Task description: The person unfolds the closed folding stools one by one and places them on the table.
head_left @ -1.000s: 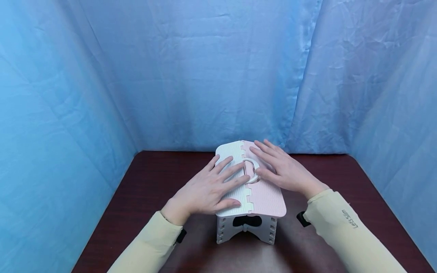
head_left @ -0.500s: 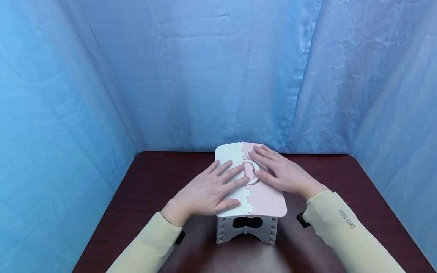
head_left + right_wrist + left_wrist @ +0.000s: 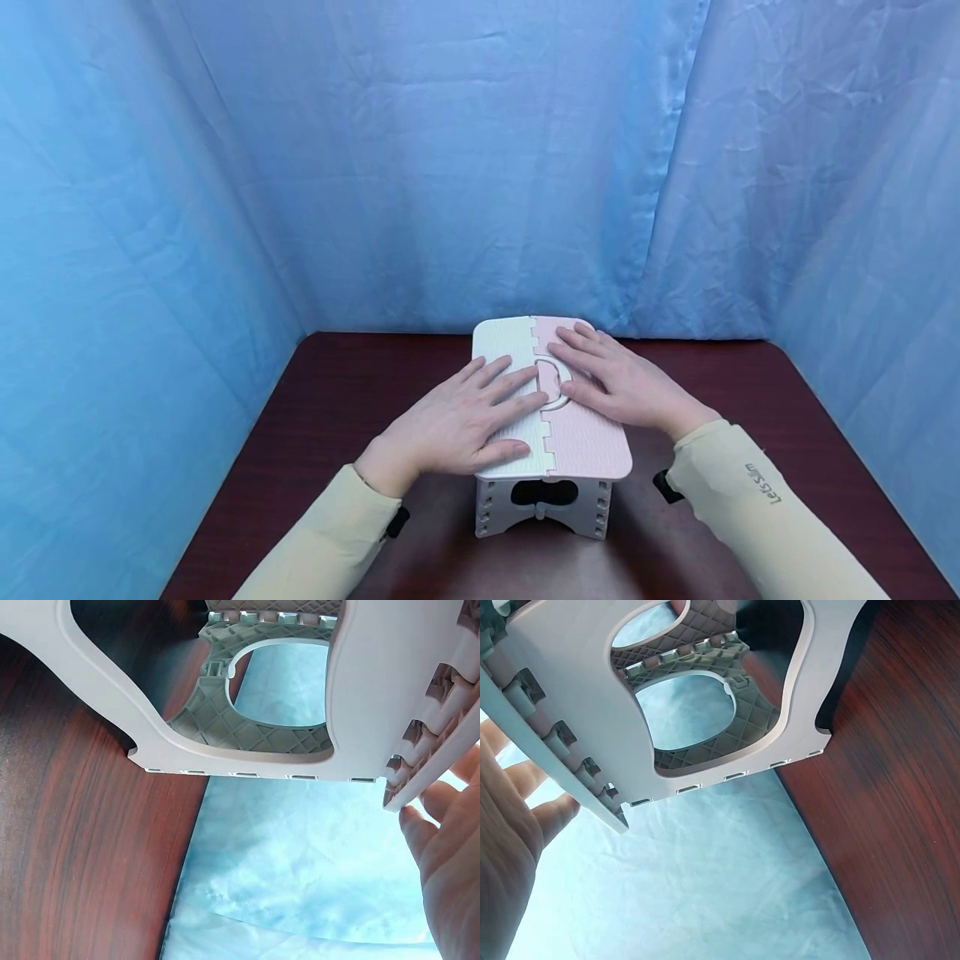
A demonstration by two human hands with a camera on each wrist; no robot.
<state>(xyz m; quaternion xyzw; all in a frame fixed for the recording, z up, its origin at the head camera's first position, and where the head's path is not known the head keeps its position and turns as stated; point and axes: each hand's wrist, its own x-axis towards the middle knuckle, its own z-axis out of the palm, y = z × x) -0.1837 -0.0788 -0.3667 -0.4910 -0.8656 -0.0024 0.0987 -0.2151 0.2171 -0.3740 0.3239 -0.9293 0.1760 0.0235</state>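
Observation:
A folding step stool (image 3: 588, 442) stands unfolded on the table, its top half white and half pink, joined by a toothed seam with a curved white handle (image 3: 564, 400) at the middle. My left hand (image 3: 457, 421) lies flat on the white half, fingers spread, two fingertips reaching the handle slot. On the pink half rests my right hand (image 3: 630, 379), fingers extended, thumb beside the handle. Both wrist views look under the top at the stool's side panels (image 3: 615, 712), which have large cut-outs. The left fingers (image 3: 555, 814) and right fingers (image 3: 420, 829) show only partly there, at the top's edges.
The stool stands on a dark red-brown wooden table (image 3: 337, 400). Blue curtains (image 3: 450, 167) hang behind it and along both sides. A black strap (image 3: 667, 485) shows under the right sleeve, another black piece (image 3: 398, 522) under the left.
The stool's top has flattened; its centre ridge has sunk and the two halves now look level. Both hands have moved slightly down with it, staying on top.

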